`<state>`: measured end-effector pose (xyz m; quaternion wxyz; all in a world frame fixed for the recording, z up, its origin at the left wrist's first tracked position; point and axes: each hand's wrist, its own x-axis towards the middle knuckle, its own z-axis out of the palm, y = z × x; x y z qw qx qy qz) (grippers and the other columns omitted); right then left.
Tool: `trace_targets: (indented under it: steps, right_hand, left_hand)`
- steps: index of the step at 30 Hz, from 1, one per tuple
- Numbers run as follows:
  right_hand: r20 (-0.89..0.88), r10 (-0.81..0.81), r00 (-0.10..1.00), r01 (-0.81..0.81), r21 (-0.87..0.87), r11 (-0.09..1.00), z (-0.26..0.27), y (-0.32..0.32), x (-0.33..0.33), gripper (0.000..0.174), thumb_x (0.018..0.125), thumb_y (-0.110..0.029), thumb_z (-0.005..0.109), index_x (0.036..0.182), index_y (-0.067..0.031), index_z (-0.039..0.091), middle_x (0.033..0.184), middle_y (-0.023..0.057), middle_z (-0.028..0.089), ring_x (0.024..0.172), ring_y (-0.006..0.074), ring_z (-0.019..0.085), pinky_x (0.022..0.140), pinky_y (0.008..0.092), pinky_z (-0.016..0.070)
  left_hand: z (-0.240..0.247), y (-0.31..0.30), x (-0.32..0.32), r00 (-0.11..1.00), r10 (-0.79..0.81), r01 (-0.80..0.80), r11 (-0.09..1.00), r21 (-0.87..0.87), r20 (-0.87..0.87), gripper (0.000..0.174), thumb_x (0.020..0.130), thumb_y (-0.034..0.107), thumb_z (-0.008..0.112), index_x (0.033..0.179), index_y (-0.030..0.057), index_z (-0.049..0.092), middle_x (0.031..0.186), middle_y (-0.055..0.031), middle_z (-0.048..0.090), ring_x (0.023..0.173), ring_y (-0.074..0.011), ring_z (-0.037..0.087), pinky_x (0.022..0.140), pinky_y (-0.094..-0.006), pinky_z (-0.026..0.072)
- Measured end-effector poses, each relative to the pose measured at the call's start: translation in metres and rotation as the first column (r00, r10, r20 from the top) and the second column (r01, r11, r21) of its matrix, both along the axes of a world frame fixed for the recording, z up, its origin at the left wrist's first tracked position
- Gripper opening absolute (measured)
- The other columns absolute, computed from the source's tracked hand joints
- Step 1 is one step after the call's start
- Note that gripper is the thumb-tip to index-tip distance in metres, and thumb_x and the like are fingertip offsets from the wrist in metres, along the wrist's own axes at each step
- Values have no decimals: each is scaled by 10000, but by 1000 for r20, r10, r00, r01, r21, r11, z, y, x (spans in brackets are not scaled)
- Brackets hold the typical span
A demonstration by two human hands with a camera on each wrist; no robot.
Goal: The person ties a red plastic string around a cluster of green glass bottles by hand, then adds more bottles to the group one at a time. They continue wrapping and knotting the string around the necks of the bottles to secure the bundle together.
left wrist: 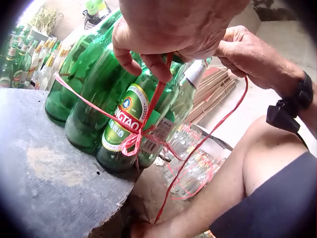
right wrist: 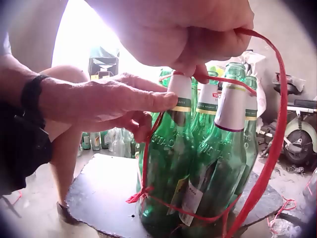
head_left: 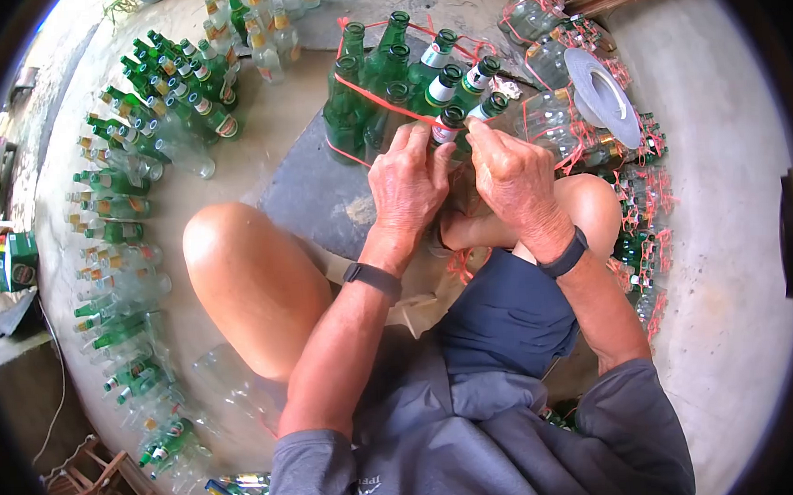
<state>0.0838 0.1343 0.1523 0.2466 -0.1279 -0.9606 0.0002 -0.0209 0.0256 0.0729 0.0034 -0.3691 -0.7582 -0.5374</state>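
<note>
- Green bottles (head_left: 344, 108) stand bundled on the dark slab (head_left: 310, 198), upper centre of the head view, girdled by red string (left wrist: 151, 106).
- Left hand (head_left: 409, 181) pinches the string against a bottle neck.
- Right hand (head_left: 517, 176), just beside it, has its fingers clenched round the string's loose run.
- Loose bottles (head_left: 119, 180) lie along the left edge.

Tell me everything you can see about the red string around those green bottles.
The red string is thin, flat plastic-looking twine. It wraps the cluster of green bottles on the grey slab, knotted low at the front, and rises taut to the left hand, which pinches it. A loose length loops down from the right hand.
</note>
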Motion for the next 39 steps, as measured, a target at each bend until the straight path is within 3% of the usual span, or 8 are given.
trace_targets:
  steps: [9,14,17,26,31,32,37,39]
  right_hand:
    - [-32,-22,999,20,-52,998,-8,-20,13,201,934,-118,696,1130,-74,684,796,64,712,714,260,737,584,406,568]
    - [-51,-51,997,39,-217,975,-12,-35,12,42,942,-95,651,972,-74,629,788,125,707,719,336,725,598,458,556]
    - [35,-59,998,67,-313,947,-18,-39,16,101,967,-102,686,1039,-50,640,829,163,721,769,389,715,624,480,552]
    - [91,-71,993,100,-370,923,-31,-56,21,67,956,-114,619,912,-71,594,700,157,680,651,378,698,579,500,545]
    - [93,-4,996,44,-435,899,-39,-69,24,55,946,-103,627,973,-56,614,674,180,670,624,405,683,570,515,537]
    - [86,17,996,25,-464,885,-41,-71,23,67,942,-100,631,984,-49,621,667,187,666,618,414,679,566,519,534]
    - [167,97,981,7,-534,846,-52,-83,28,82,949,-115,623,961,-35,638,706,203,680,687,420,699,631,537,549]
    - [216,152,965,1,-581,814,-54,-82,34,95,955,-126,616,950,-35,644,729,206,688,725,419,709,662,544,554]
  left_hand:
    - [3,-1,-1,1000,7,-7,1000,-7,-7,298,915,246,764,1135,63,680,1025,-146,690,853,-421,694,709,-495,553]
    - [12,-5,-4,998,-31,35,995,-90,47,316,934,246,745,1183,58,699,987,-160,700,843,-387,700,722,-454,548]
    - [12,-6,-6,997,-44,48,997,-66,55,337,937,254,756,1209,64,702,937,-158,692,754,-356,685,679,-433,536]
    - [20,-15,-4,986,-50,64,994,-85,162,302,959,234,737,1198,55,696,1031,-163,720,838,-396,704,740,-471,550]
    - [41,-28,-3,879,-109,137,990,-27,464,264,996,247,715,1074,-5,727,869,-172,742,714,-287,722,697,-414,554]
    - [35,-28,-4,830,-236,216,971,99,505,265,1051,215,661,1033,-42,724,794,-36,708,705,-76,619,626,-264,510]
    - [46,-32,-15,541,-364,319,923,215,759,233,1055,202,630,993,-4,718,758,10,646,659,-56,558,592,-235,448]
    - [55,-38,-21,593,-322,368,924,107,738,229,1054,208,636,1018,-2,721,755,32,605,672,-52,539,582,-238,427]
